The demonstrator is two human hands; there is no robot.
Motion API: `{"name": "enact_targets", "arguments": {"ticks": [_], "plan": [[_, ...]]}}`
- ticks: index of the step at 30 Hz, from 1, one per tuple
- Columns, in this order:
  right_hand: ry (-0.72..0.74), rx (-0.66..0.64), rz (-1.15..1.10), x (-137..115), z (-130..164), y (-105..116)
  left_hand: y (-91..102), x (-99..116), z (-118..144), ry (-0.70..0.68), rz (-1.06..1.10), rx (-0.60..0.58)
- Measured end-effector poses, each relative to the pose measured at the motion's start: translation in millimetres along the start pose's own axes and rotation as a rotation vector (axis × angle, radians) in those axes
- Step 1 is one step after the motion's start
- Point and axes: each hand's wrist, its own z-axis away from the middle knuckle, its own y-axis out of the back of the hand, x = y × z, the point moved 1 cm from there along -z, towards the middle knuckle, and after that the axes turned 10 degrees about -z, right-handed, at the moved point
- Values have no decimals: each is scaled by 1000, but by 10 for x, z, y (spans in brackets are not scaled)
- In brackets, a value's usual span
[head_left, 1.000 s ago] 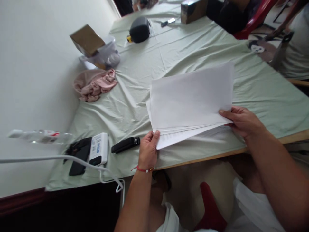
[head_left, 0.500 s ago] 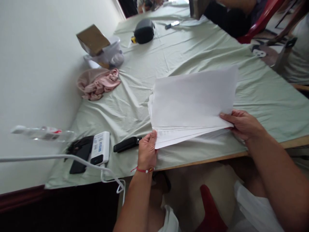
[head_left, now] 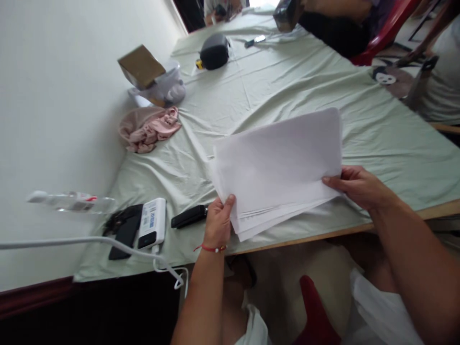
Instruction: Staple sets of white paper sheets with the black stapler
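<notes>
Over the near edge of the table [head_left: 402,158], draped in a pale green cloth [head_left: 287,81]: a stack of white paper [head_left: 278,165], fanned at the near corner, lifted off the cloth. Left of the stack, at its near left corner, the left hand [head_left: 218,223], thumb on top, fingers curled under, pinching the sheets. At the stack's right edge, the right hand [head_left: 357,186], thumb over the top sheet, fingers tucked beneath, clamped on the paper.

Beyond the stack to the left, by the wall: a crumpled pink cloth [head_left: 149,128], then a brown cardboard box [head_left: 141,66] resting on a clear plastic tub [head_left: 167,86]. Farther beyond the stack, a dark pouch [head_left: 214,51]. Left of the stack, near the left hand: a white device with a label [head_left: 152,229], a black stapler [head_left: 189,216] just beside the wrist, a clear bottle [head_left: 72,201] lying on its side.
</notes>
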Motion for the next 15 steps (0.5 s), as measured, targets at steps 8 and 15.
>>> {"name": "enact_targets", "arguments": {"ticks": [8, 15], "plan": [[148, -10, 12, 31, -69, -52, 201, 73, -22, -323, -213, -1], [435, 156, -101, 128, -153, -132, 245, 35, -88, -405, -111, 166]]}}
